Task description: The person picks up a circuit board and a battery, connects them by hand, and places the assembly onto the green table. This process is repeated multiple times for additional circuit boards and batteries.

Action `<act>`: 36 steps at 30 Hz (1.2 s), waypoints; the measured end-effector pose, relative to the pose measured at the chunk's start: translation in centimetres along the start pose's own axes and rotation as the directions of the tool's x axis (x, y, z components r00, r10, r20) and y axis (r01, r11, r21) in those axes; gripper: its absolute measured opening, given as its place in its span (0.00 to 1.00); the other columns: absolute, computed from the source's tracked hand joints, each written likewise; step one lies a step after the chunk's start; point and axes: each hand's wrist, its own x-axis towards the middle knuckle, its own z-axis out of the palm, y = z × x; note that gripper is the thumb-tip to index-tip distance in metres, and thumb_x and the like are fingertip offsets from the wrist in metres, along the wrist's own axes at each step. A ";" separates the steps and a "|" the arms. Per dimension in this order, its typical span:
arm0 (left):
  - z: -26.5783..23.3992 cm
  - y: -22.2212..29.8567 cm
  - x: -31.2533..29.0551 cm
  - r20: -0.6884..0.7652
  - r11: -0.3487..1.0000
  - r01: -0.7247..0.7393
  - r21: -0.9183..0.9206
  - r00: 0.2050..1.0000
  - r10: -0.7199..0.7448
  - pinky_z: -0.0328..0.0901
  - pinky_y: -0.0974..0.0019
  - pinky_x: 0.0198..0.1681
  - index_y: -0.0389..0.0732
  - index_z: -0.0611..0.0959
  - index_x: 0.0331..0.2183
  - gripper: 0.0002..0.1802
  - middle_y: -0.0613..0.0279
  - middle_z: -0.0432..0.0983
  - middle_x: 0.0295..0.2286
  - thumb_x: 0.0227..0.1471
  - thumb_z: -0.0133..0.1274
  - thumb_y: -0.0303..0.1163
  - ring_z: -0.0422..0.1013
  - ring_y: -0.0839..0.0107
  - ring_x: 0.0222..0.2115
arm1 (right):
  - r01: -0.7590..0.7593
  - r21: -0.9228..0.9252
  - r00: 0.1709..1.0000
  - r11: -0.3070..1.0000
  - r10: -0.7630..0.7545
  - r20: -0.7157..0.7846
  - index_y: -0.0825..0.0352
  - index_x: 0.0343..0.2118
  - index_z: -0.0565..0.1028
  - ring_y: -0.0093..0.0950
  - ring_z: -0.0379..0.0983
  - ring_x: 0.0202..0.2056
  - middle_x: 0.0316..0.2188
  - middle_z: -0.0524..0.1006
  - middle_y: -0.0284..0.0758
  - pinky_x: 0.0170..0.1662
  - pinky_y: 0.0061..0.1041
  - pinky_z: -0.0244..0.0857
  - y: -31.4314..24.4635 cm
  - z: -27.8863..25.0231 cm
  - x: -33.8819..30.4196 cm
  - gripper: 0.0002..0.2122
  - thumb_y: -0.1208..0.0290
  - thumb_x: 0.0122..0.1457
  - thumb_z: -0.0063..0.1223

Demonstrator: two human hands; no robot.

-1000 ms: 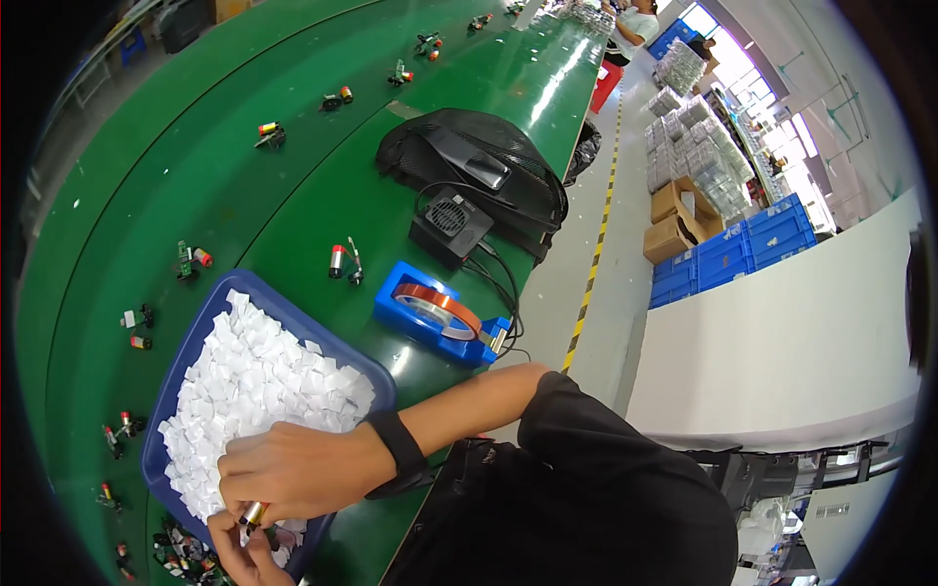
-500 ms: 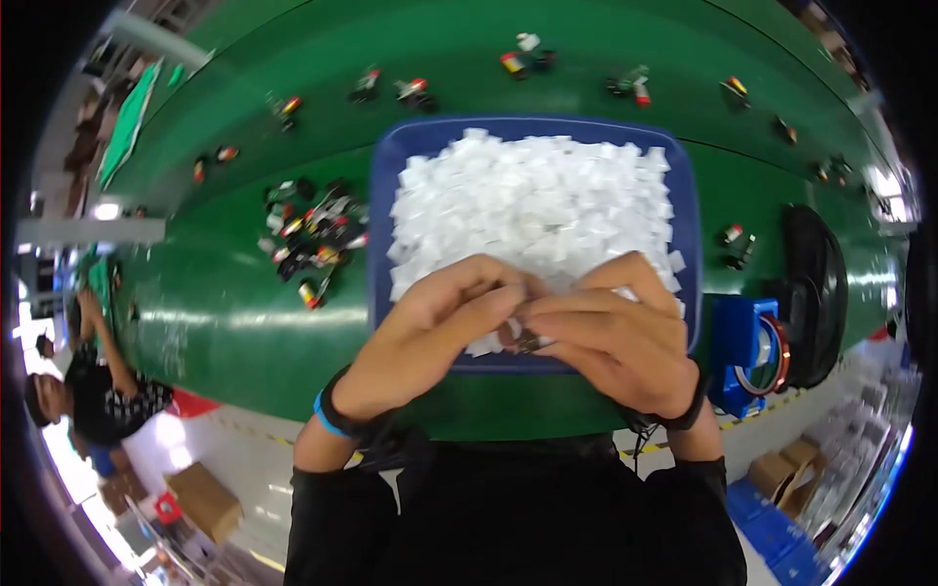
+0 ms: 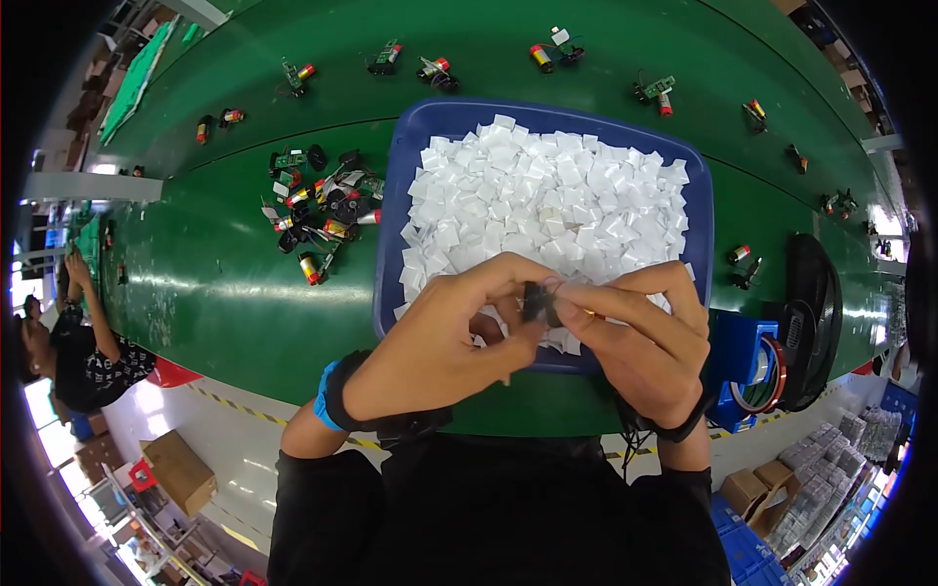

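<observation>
Over the near side of a blue tray [image 3: 388,244], my two hands meet at a small black part [image 3: 537,302], partly hidden by the fingers and blurred. My left hand [image 3: 445,332] pinches it between thumb and fingers. From the other side, the closed fingertips of my right hand [image 3: 640,337] grip it too; a tiny yellowish bit shows beside them. Small white square pieces [image 3: 547,200] fill the tray beneath. To its left lies a pile of electronic assemblies [image 3: 327,210] with wires, circuit boards and red-and-yellow cylindrical cells.
More such assemblies [image 3: 435,70] are spread along the far green table [image 3: 264,337]. At the right stand a blue tape dispenser [image 3: 740,361] with a tape roll and a black case [image 3: 813,313]. Another person [image 3: 93,342] works at the far left. Cardboard boxes [image 3: 181,472] stand on the floor.
The view has shifted slightly. My left hand has turned, its fingers shifting around the part, and the black part now shows between both hands' fingertips.
</observation>
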 end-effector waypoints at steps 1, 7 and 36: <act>0.1 -0.1 0.1 0.001 1.000 0.002 0.000 1.000 -0.002 0.71 0.76 0.26 0.35 0.74 0.49 0.20 0.60 0.74 0.40 0.54 0.52 0.16 0.72 0.78 0.29 | -0.006 -0.012 1.000 1.000 0.005 -0.003 0.65 0.31 0.83 0.25 0.72 0.30 0.33 0.82 0.30 0.25 0.18 0.66 0.0 0.0 0.0 0.11 0.80 0.40 0.66; 0.5 -0.3 0.3 -0.054 0.972 -0.087 -0.220 0.996 0.077 0.74 0.74 0.28 0.34 0.73 0.50 0.20 0.55 0.75 0.41 0.55 0.54 0.19 0.75 0.74 0.35 | -0.008 -0.084 1.000 0.996 0.009 0.001 0.64 0.31 0.82 0.26 0.71 0.33 0.32 0.80 0.31 0.28 0.17 0.64 -0.5 -0.3 0.3 0.12 0.80 0.41 0.70; 1.0 0.3 0.4 -0.074 0.525 -0.440 0.729 0.711 0.699 0.68 0.70 0.30 0.36 0.81 0.42 0.23 0.57 0.82 0.36 0.40 0.65 0.17 0.74 0.67 0.29 | -0.551 0.611 0.817 0.569 0.516 0.256 0.75 0.37 0.79 0.19 0.70 0.19 0.25 0.75 0.35 0.21 0.16 0.62 -1.2 0.4 -0.6 0.06 0.80 0.58 0.56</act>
